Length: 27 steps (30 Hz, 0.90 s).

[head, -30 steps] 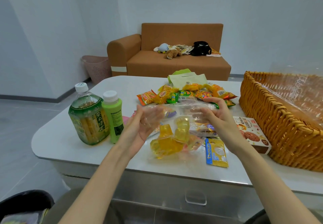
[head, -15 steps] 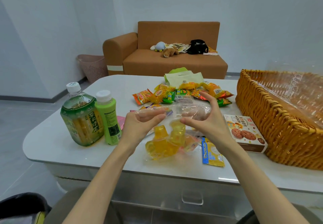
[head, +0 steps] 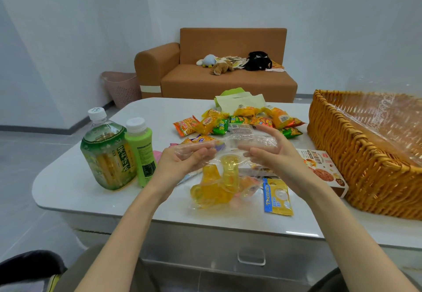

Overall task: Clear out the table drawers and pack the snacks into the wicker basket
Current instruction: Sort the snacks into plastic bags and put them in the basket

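1. A clear plastic bag of yellow jelly cups [head: 217,186] is held at its upper edge by both hands. Its lower part, with the cups, rests on the white table [head: 68,191] near the front edge.
2. The left hand [head: 186,160] is turned palm-up with its fingers nearly straight. The film appears to be pinched under the thumb, though its transparency makes this hard to judge.
3. The bag's other end is gripped likewise by the right hand [head: 271,154].
4. A woven wicker basket [head: 342,161], lined with clear film, stands on the table at the right.
5. A printed cookie box [head: 324,170] lies just beside the basket, and a blue-and-yellow sachet [head: 277,197] lies beside the bag.
6. A pile of orange, yellow and green snack packets [head: 239,120] is seen beyond the hands.
7. A dark green tea bottle [head: 107,152] and a light green bottle [head: 141,152] stand upright at the left, touching.
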Available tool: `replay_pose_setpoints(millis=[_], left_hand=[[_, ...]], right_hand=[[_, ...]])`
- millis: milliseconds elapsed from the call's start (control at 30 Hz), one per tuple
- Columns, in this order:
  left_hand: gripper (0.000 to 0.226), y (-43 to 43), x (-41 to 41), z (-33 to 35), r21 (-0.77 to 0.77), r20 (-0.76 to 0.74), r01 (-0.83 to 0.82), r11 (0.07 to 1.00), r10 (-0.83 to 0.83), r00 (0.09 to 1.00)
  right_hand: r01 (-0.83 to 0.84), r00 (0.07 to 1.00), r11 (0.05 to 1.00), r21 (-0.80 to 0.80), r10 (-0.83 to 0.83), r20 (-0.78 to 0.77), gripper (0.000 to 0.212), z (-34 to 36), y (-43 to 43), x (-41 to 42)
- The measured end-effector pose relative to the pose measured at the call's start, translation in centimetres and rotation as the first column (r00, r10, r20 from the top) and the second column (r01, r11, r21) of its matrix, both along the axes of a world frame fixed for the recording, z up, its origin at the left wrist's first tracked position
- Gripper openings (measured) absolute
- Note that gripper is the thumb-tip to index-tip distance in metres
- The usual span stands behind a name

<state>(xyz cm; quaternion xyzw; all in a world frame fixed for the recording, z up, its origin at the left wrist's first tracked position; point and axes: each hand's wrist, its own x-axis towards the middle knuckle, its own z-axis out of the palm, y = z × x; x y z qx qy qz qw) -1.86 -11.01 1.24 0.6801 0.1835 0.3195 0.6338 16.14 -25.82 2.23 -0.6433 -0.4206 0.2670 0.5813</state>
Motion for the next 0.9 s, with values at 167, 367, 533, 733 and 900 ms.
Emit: replay_pose_setpoints(millis=[167,367,533,733,900], left_hand=[[0.022,-0.3,0.1,0.1,0.14,-0.011,-0.054,0.989,0.056,0.998],[0.02,-0.6,0.2,0.1,0.335,0.008,-0.065,0.94,0.066,0.998],[0.024,-0.9,0.2,0.4,0.308,0.04,-0.113,0.945,0.105,0.994],[0.018,-0.5,0.0,0.5,0.3,0.012,-0.117,0.947,0.118,0.993],[0.01,-0.3,0.1,0.3,0.26,-0.005,-0.135,0.956,0.141,0.99]], right_hand=[[0.174,0.76,0.975,0.137,-0.221,0.611,0.063,1.2,0.8,-0.7],[0.185,0.418,0.978,-0.099,0.013,0.908,0.034,3.1,3.1,-2.4],[0.109,0.541,0.984,-0.138,0.058,0.839,0.03,2.6,3.8,-2.3],[0.107,0.784,0.98,-0.168,0.021,0.62,0.029,1.9,1.9,0.5],[0.058,0.907,0.99,-0.129,0.002,0.42,0.02,1.5,0.9,1.0]])
